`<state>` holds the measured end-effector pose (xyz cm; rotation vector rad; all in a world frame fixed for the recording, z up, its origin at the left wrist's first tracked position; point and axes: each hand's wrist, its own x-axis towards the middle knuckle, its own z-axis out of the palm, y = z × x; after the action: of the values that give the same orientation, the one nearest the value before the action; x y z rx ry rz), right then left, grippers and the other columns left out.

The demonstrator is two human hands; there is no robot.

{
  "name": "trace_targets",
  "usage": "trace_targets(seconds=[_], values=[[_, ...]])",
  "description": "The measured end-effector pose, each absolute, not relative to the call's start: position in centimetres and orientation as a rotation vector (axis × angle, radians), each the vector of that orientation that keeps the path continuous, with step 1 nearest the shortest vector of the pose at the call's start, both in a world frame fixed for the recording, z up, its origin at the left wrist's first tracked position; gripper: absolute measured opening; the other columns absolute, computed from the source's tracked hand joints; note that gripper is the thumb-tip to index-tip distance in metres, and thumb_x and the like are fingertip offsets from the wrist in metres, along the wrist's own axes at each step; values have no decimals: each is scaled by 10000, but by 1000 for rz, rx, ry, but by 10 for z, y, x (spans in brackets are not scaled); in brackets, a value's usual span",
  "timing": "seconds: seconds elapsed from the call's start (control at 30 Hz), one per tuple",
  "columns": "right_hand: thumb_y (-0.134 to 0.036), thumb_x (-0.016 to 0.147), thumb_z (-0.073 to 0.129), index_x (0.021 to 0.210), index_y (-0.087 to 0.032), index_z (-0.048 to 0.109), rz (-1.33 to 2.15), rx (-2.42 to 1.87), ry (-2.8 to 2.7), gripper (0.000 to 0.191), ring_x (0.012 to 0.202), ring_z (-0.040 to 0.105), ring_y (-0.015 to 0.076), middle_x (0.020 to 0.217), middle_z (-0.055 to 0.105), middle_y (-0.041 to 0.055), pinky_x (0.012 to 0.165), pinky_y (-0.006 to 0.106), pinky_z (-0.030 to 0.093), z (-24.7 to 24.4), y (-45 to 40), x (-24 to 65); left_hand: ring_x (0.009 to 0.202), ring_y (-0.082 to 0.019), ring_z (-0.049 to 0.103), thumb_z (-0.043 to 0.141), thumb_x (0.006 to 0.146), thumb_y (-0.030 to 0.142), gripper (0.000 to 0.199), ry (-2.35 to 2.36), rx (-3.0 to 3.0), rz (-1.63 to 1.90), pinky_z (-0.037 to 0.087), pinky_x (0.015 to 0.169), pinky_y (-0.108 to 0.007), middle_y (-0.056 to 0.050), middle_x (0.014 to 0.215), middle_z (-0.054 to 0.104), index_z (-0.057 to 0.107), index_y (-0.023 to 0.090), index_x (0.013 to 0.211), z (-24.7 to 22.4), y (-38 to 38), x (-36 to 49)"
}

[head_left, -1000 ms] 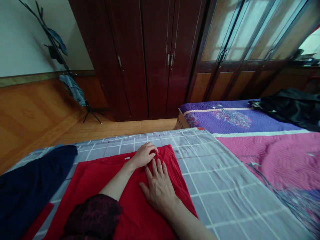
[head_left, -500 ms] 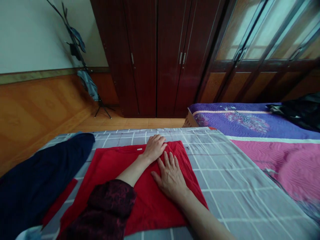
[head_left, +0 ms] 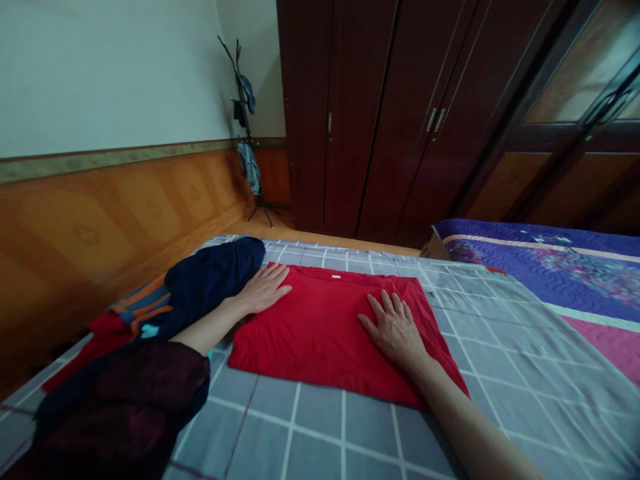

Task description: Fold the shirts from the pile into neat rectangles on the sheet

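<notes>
Dragging either palm sideways could wrinkle the red shirt, laid flat on the checked bed sheet. The left hand and right hand rest on it, fingers spread, gripping nothing; the left, beside the dark clothes, could catch them too.

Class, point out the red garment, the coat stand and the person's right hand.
Red garment (head_left: 320, 327): head view, on the middle of its spread cloth.
Coat stand (head_left: 249, 129): head view, on its pole.
Right hand (head_left: 397, 335): head view, on its back.
</notes>
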<state>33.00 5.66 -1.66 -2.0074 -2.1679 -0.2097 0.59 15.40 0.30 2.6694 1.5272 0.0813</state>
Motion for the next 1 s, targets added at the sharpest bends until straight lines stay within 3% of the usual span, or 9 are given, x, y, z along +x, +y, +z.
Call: trace_targets(seconds=[0.23, 0.3, 0.37, 0.47, 0.53, 0.63, 0.8, 0.9, 1.0], values=[[-541, 897, 350, 1347, -166, 468, -325, -1973, -2201, 597, 1315, 315, 357, 1416, 403, 155, 1030, 501, 274, -23, 61, 333, 1407, -225, 186, 304, 946, 466, 558, 1567, 2668, 195, 98, 1135, -428, -72, 1515, 261, 296, 209, 1441, 6, 111, -18], [-550, 897, 339, 1352, -170, 461, -344, -1978, -2201, 605, 1315, 317, 352, 1418, 401, 149, 1027, 498, 283, -26, 62, 334, 1404, -207, 197, 325, 937, 481, 559, 1422, 2652, 218, 143, 1132, -393, -42, 1524, 249, 286, 243, 1442, 5, 101, -19], [-550, 897, 334, 1349, -167, 467, -368, -1980, -2201, 607, 1317, 316, 347, 1420, 397, 151, 1026, 492, 287, -27, 64, 335, 1367, -212, 293, 366, 923, 464, 524, 1419, 2564, 296, 220, 1108, -369, -62, 1487, 339, 382, 226, 1389, 6, 95, -23], [-536, 901, 340, 1343, -160, 478, -395, -1975, -2217, 596, 1312, 324, 347, 1411, 409, 155, 1029, 479, 294, -28, 65, 336, 1142, -210, 536, 402, 906, 422, 409, 1563, 2346, 546, 384, 976, -315, -108, 1232, 588, 556, 163, 1182, 16, 91, -36], [-527, 903, 343, 1341, -156, 481, -402, -1969, -2231, 590, 1308, 329, 349, 1406, 416, 153, 1029, 477, 299, -28, 65, 336, 892, -189, 624, 441, 880, 426, 357, 1591, 2190, 557, 458, 800, -280, -63, 952, 670, 579, 166, 1083, 26, 87, -44], [-527, 901, 342, 1339, -149, 481, -417, -1953, -2242, 595, 1307, 327, 352, 1406, 414, 158, 1025, 481, 306, -30, 66, 337, 643, -154, 588, 561, 785, 376, 338, 1490, 2091, 334, 415, 583, -226, 33, 677, 599, 560, 190, 1067, 39, 80, -51], [-532, 897, 350, 1343, -152, 478, -433, -1928, -2241, 599, 1301, 335, 354, 1392, 431, 155, 1017, 486, 315, -34, 68, 340, 468, -109, 494, 527, 718, 194, 480, 1318, 2014, 44, 341, 468, -203, 80, 621, 481, 473, 218, 1194, 45, 73, -56], [-524, 901, 356, 1336, -144, 486, -424, -1919, -2242, 592, 1299, 337, 352, 1391, 430, 160, 1018, 484, 315, -31, 67, 339, 519, -133, 540, 534, 736, 199, 476, 1416, 2074, -23, 386, 511, -220, 58, 656, 534, 476, 217, 1208, 50, 73, -57], [-522, 903, 362, 1327, -147, 496, -407, -1931, -2248, 581, 1290, 352, 351, 1395, 429, 154, 1019, 485, 317, -27, 66, 336, 753, -192, 620, 563, 805, 294, 360, 1619, 2323, 143, 454, 686, -279, 2, 779, 630, 531, 217, 1156, 52, 68, -45]])
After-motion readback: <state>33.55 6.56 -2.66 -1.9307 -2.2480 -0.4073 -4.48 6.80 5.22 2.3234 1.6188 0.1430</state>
